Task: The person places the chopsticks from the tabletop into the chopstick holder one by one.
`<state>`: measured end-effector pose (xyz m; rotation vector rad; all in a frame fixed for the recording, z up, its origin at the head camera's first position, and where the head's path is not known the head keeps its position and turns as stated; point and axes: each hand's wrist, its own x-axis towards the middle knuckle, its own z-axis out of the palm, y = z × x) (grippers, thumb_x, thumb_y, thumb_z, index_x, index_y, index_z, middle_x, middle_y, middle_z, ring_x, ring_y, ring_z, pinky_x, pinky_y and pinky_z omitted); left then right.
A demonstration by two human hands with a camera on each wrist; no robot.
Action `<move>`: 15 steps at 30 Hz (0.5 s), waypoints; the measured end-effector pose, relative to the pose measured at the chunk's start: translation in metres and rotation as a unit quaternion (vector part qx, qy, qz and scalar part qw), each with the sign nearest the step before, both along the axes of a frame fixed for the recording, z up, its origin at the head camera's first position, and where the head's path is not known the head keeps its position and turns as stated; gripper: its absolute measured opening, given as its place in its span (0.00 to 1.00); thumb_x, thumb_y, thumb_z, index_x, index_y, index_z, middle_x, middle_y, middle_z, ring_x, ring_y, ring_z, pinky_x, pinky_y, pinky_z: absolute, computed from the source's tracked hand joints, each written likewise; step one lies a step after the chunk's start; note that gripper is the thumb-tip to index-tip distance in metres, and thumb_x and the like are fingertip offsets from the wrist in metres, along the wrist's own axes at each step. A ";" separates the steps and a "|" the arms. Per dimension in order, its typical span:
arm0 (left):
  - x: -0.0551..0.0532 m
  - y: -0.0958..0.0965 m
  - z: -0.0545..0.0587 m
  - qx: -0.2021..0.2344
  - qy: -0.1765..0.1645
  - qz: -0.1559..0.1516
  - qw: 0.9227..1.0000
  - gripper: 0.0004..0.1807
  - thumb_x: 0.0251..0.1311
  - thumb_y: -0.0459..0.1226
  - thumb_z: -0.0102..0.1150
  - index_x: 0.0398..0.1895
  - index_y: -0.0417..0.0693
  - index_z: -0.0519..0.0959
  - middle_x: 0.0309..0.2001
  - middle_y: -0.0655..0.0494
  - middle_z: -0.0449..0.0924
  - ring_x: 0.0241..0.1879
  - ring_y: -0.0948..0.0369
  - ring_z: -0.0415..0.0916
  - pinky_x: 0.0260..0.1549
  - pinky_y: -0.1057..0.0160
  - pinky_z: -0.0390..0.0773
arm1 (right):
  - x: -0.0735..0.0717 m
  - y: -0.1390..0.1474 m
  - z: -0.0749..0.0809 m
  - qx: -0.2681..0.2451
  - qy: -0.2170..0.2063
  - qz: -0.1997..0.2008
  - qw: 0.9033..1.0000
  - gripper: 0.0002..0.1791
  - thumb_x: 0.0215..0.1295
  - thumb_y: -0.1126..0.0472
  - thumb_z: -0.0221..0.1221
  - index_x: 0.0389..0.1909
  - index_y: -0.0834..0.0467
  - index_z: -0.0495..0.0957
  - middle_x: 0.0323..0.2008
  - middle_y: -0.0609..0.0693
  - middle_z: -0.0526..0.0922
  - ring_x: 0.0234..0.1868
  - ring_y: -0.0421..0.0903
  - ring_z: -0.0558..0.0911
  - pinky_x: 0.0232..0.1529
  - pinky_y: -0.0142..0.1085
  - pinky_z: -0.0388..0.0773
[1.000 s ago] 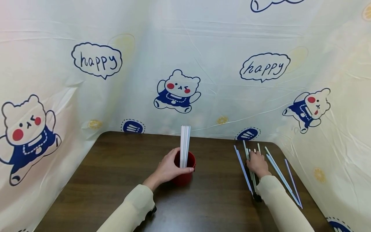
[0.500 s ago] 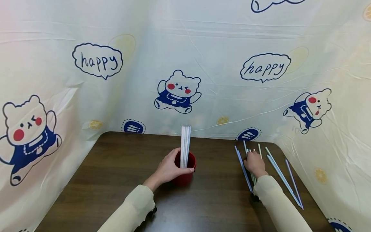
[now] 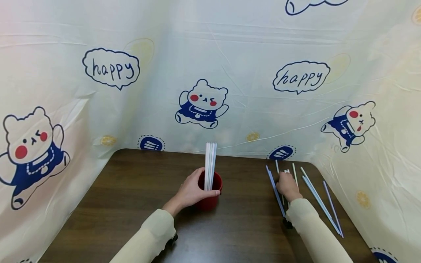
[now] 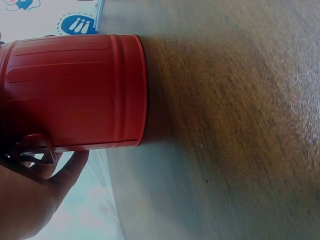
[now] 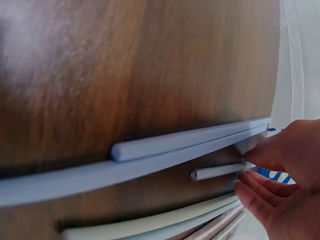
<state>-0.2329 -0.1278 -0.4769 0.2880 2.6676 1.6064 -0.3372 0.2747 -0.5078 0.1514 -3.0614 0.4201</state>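
My left hand [image 3: 192,190] grips a red bucket [image 3: 208,204] near its rim, with the thumb along the front. A bundle of white straws [image 3: 210,164] stands upright in it. The left wrist view shows the bucket's ribbed wall [image 4: 75,90] and a small wire handle [image 4: 37,142]. On the right side of the table, my right hand [image 3: 287,186] is low among loose straws. In the right wrist view its thumb and fingertips pinch a thin pale straw [image 5: 217,171]; part of it is hidden by the fingers. Two blue-violet straws [image 5: 185,145] lie beside that hand.
Light blue straws [image 3: 317,195] and a violet straw [image 3: 333,208] lie right of my right hand, near the table's right edge. Pale green and pinkish straws [image 5: 150,220] lie close below the pinched one. A printed cloth [image 3: 243,73] hangs behind the brown table [image 3: 243,219].
My right hand has shifted slightly left over the straws, and its fingers have drawn in. Pale straws under it have moved a little. The left hand and bucket stay put.
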 end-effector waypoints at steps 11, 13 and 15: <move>0.001 0.001 0.001 -0.001 -0.001 0.000 1.000 0.47 0.46 0.60 0.78 0.70 0.63 0.67 0.61 0.59 0.75 0.55 0.58 0.76 0.53 0.45 0.81 | -0.004 -0.010 0.006 -0.037 -0.040 -0.023 0.998 0.06 0.51 0.72 0.57 0.32 0.66 0.74 0.31 0.63 0.79 0.33 0.59 0.77 0.34 0.53 0.76; 0.001 0.001 0.001 -0.001 0.000 0.000 1.000 0.47 0.46 0.60 0.78 0.70 0.63 0.67 0.61 0.59 0.75 0.55 0.57 0.76 0.53 0.45 0.81 | -0.005 -0.013 0.010 -0.040 -0.049 -0.022 0.998 0.04 0.49 0.72 0.57 0.26 0.63 0.72 0.28 0.60 0.78 0.29 0.56 0.75 0.31 0.49 0.75; 0.000 0.001 0.001 -0.004 0.000 0.000 1.000 0.47 0.46 0.61 0.78 0.70 0.63 0.67 0.61 0.59 0.75 0.55 0.57 0.76 0.53 0.45 0.81 | -0.005 -0.016 0.013 -0.054 -0.067 -0.021 0.996 0.06 0.48 0.73 0.56 0.21 0.60 0.70 0.25 0.57 0.77 0.25 0.52 0.76 0.27 0.44 0.76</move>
